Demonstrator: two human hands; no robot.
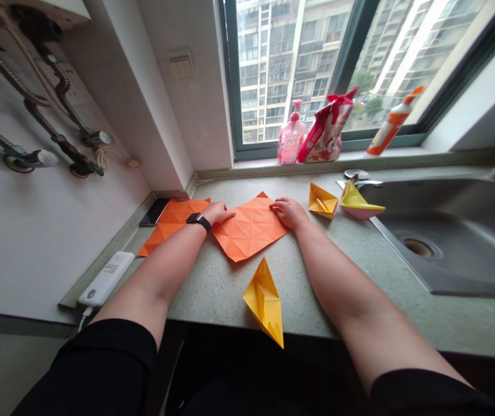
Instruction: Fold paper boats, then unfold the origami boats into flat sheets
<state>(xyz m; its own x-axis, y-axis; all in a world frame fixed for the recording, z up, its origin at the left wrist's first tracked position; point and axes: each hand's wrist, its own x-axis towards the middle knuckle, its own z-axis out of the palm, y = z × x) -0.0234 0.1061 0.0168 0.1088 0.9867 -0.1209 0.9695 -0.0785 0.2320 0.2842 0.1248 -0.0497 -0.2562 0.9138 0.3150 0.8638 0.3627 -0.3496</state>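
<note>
Orange creased paper sheet [250, 230] lies flat; left hand [217, 213] and right hand [288, 212] rest on opposite edges, fingers extended, gripping nothing.

phone [154, 212]: end under orange sheet [172, 222] | power bank print [106, 277]: too small to read

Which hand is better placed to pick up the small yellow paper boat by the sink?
The right hand looks better placed: it rests on the creased orange paper, nearest that yellow paper boat, while the left hand sits farther off across the sheet.
</note>
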